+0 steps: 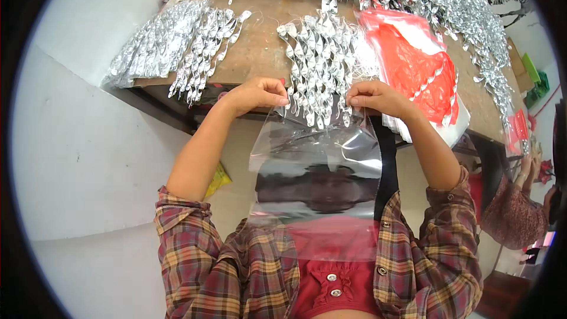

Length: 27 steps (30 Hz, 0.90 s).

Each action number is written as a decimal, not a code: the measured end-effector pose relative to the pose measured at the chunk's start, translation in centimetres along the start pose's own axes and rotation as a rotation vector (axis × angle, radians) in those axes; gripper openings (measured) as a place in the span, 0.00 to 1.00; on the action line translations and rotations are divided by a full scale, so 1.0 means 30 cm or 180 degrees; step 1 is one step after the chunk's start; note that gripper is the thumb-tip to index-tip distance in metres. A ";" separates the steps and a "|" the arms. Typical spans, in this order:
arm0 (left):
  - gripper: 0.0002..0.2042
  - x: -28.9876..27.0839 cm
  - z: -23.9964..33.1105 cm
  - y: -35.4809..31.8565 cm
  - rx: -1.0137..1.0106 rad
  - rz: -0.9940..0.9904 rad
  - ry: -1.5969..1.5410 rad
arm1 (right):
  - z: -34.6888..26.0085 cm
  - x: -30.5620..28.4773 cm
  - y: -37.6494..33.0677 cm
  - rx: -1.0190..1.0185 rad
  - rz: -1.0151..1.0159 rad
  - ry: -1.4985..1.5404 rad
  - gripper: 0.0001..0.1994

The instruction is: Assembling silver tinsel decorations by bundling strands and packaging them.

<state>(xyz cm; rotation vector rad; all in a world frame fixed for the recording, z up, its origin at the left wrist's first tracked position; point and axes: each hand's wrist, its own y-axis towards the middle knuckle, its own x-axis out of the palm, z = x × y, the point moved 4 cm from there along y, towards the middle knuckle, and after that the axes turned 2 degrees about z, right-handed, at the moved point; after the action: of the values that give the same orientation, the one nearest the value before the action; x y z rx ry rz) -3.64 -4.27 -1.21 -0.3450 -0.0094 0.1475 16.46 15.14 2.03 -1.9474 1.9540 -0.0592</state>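
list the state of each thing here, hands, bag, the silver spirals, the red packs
left hand: pinching the bag's top left corner
right hand: pinching the bag's top right corner
clear plastic bag: held up by its top edge, hanging down, looks empty
silver spiral ornaments: lying loose in bunches on the table
red-and-clear packets: stacked flat on the table
wooden table: mostly covered
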 end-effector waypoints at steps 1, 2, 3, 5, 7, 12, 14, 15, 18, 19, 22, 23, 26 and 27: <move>0.05 -0.004 -0.005 -0.001 0.0002 0.0008 0.0003 | -0.010 0.000 -0.001 -0.0081 0.0116 -0.0041 0.07; 0.05 -0.012 -0.011 -0.002 -0.0005 0.0081 -0.0062 | -0.022 0.000 -0.004 -0.0159 0.0232 -0.0081 0.07; 0.05 -0.012 -0.009 -0.002 -0.0010 0.0141 -0.0128 | -0.036 0.003 -0.012 -0.0155 0.0238 -0.0081 0.07; 0.05 -0.005 -0.012 -0.006 0.0037 0.0230 -0.0097 | -0.067 0.004 -0.027 -0.0272 0.0393 -0.0037 0.06; 0.05 -0.001 0.011 -0.011 0.0095 0.0312 -0.0056 | -0.073 -0.004 -0.035 -0.0443 0.0490 -0.0199 0.05; 0.06 -0.010 0.077 -0.028 0.0343 0.0599 0.0086 | -0.080 -0.015 -0.015 -0.0569 0.0687 -0.0663 0.04; 0.07 -0.006 0.129 -0.047 0.0406 0.0625 -0.0032 | -0.117 -0.028 -0.030 -0.0878 0.0849 -0.0773 0.04; 0.07 -0.009 0.138 -0.057 0.0420 0.0670 -0.0157 | -0.124 -0.030 -0.024 -0.0876 0.0831 -0.0763 0.04; 0.08 -0.050 0.172 -0.046 0.0789 0.0812 -0.0037 | -0.164 -0.046 -0.009 -0.0965 0.0830 -0.0737 0.05; 0.08 -0.061 0.176 -0.035 0.0805 0.0812 -0.0033 | -0.164 -0.054 -0.001 -0.0973 0.0837 -0.0750 0.05; 0.10 -0.085 0.129 0.041 0.0460 0.0648 0.0032 | -0.096 -0.092 0.047 -0.0723 0.0924 -0.0579 0.05; 0.10 -0.096 0.115 0.061 0.0477 0.0648 0.0040 | -0.074 -0.103 0.066 -0.0734 0.0933 -0.0592 0.05; 0.09 -0.118 0.097 0.104 0.0317 0.0798 0.0142 | -0.020 -0.137 0.112 -0.0685 0.0918 -0.0225 0.07; 0.09 -0.131 0.093 0.113 0.0312 0.0805 0.0137 | -0.034 -0.144 0.122 -0.0683 0.0908 -0.0224 0.07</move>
<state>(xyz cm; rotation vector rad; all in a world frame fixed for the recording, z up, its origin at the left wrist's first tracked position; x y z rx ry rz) -8.11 -0.74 0.32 -0.2503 0.0839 0.3897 12.51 19.24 2.92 -1.7444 2.2467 0.3023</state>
